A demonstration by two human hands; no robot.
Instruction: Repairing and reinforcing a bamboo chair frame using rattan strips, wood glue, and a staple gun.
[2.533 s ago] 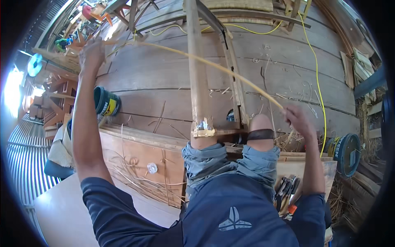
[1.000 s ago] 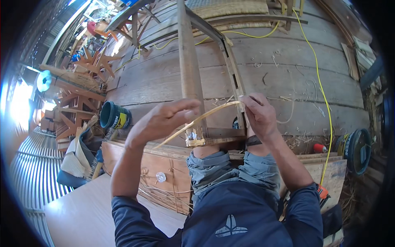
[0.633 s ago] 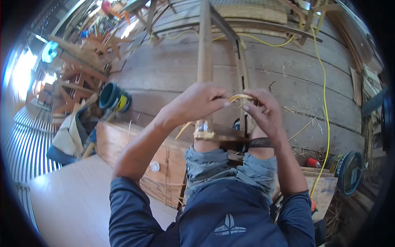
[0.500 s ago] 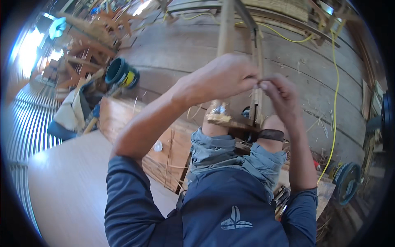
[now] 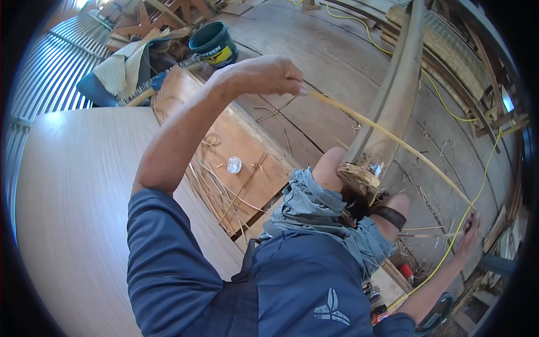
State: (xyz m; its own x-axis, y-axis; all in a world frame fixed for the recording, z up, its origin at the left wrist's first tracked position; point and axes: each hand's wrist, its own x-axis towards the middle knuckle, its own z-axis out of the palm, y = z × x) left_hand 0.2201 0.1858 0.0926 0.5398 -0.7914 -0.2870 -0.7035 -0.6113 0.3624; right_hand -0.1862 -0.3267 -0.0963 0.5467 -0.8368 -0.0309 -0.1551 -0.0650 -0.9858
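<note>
A long thin strip (image 5: pixel 393 137) stretches between the person's two hands, from the raised left hand (image 5: pixel 261 76) at the upper middle down to the right hand (image 5: pixel 469 238) near the right edge, passing in front of a curved wooden post (image 5: pixel 393 95) whose lower end sits between the knees. To the left lies a wide board (image 5: pixel 73 196), with a wooden box (image 5: pixel 224 151) between it and the legs. Beyond the box stands a bucket (image 5: pixel 213 42), and a cable (image 5: pixel 449 112) runs across the plank floor (image 5: pixel 314 50) on the right, possibly reaching the right hand.
</note>
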